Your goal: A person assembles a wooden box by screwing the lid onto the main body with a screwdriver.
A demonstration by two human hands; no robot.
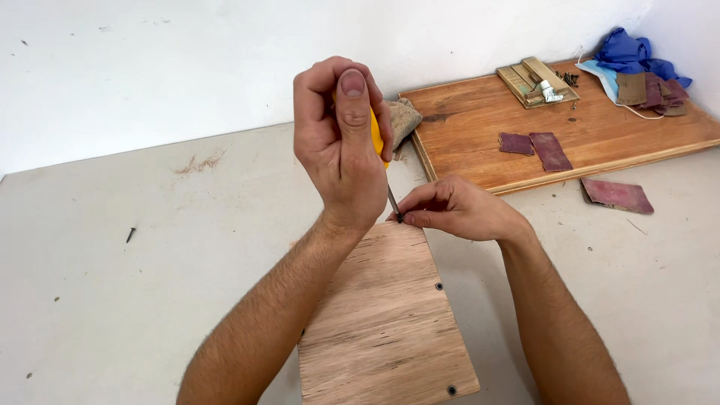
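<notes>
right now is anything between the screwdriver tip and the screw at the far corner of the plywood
Nothing visible. The screwdriver in the left hand has its tip at the screw, which the right hand fingers steady at the plywood panel corner.

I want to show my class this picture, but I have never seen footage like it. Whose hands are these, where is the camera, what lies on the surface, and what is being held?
There is one picture, taken by a camera worn on a person's head, looking down at their own two bare hands. The left hand is wrapped around the yellow handle of a screwdriver. The right hand pinches near its tip, at the far corner of a plywood panel with dark screws along its edge. Beyond lie a wooden board, reddish sandpaper pieces, blue cloth and a loose screw on the pale surface.
</notes>
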